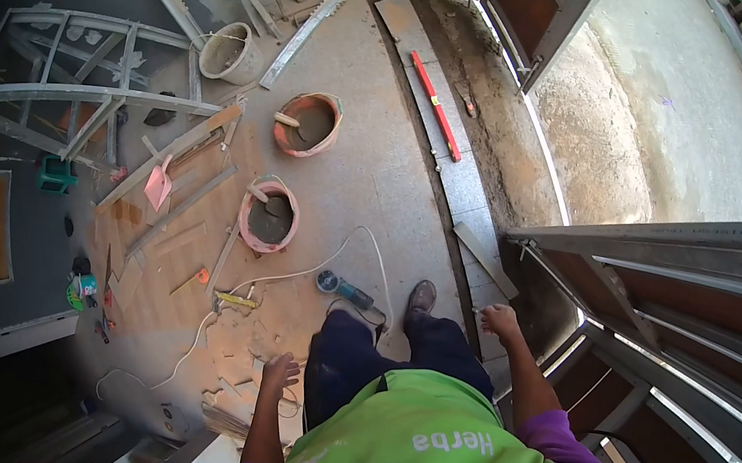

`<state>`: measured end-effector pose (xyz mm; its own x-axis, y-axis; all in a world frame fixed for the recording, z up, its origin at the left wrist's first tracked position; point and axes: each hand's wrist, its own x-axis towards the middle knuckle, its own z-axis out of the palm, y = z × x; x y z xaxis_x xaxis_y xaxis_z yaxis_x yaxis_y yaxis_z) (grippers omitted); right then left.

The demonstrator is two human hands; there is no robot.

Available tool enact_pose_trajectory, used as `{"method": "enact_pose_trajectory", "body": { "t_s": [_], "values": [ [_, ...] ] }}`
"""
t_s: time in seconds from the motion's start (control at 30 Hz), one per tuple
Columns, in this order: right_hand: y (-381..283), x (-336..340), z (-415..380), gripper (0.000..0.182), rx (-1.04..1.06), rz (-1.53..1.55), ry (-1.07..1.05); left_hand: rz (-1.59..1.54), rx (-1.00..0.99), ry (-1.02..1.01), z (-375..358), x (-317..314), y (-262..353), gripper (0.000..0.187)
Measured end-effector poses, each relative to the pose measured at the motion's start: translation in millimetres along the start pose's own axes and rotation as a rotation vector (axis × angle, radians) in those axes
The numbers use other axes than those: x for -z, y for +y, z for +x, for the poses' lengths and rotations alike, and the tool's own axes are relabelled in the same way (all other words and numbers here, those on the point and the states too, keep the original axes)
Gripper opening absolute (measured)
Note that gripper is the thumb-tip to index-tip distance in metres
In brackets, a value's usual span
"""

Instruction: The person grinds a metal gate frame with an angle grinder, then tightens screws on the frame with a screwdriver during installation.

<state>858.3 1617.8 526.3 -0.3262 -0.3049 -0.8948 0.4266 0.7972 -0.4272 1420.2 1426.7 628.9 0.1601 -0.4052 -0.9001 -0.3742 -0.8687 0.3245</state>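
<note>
My left hand (pixel 280 373) hangs by my left side above broken tile pieces and scraps, its fingers apart and nothing in them. My right hand (pixel 500 322) is held out over the strip of grey tiles (pixel 471 189), fingers loosely bent, with no object visible in it. Between my feet and the buckets lies an angle grinder (pixel 346 290) with its cord on the floor. Two pinkish buckets of grey mortar, a nearer one (pixel 270 215) and a farther one (pixel 308 125), each have a wooden tool handle at the rim. A red spirit level (pixel 435 106) rests on the tile strip.
Metal gates (pixel 676 283) stand along the right side. A metal frame (pixel 81 85), a pale bucket (pixel 230 52), a pink dustpan (pixel 159 182) and long offcuts lie to the left. A white cord (pixel 297 274) snakes across the floor. A narrow gap borders the tile strip.
</note>
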Motion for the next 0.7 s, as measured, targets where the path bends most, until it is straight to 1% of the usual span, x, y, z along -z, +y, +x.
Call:
{"method": "enact_pose_trajectory", "body": {
  "t_s": [0.1, 0.23, 0.33, 0.37, 0.4, 0.43, 0.47, 0.5, 0.6, 0.67, 0.7],
  "values": [
    [5, 16, 3, 0.020, 0.043, 0.023, 0.017, 0.003, -0.033, -0.023, -9, -6, 9, 0.056],
    [2, 28, -1, 0.019, 0.013, -0.021, 0.063, 0.037, -0.039, 0.001, -12, -12, 20, 0.053],
    [-6, 31, -7, 0.017, 0.001, -0.011, 0.075, 0.089, 0.007, -0.024, -6, -14, 21, 0.049],
    [-5, 33, -3, 0.017, 0.030, -0.004, 0.069, 0.106, 0.026, 0.000, -16, -20, 29, 0.044],
    [2, 37, 6, 0.017, 0.112, -0.006, 0.047, 0.104, 0.018, -0.026, -13, -22, 30, 0.043],
    [12, 41, 20, 0.016, 0.242, -0.018, 0.014, 0.103, 0.013, -0.049, -2, -20, 26, 0.042],
    [17, 43, 27, 0.016, 0.312, -0.014, -0.003, 0.103, 0.002, -0.073, 5, -19, 27, 0.040],
    [2, 42, 19, 0.016, 0.157, 0.160, 0.003, 0.123, 0.005, -0.076, 3, -23, 35, 0.041],
    [-24, 42, 12, 0.022, 0.125, 0.156, 0.066, 0.170, -0.021, -0.070, 10, -34, 74, 0.043],
    [-30, 42, 8, 0.022, 0.133, 0.163, 0.117, 0.203, -0.052, -0.065, 18, -41, 92, 0.045],
    [-29, 43, 11, 0.022, 0.133, 0.174, 0.127, 0.176, -0.068, -0.111, 33, -41, 99, 0.048]
  ]
}}
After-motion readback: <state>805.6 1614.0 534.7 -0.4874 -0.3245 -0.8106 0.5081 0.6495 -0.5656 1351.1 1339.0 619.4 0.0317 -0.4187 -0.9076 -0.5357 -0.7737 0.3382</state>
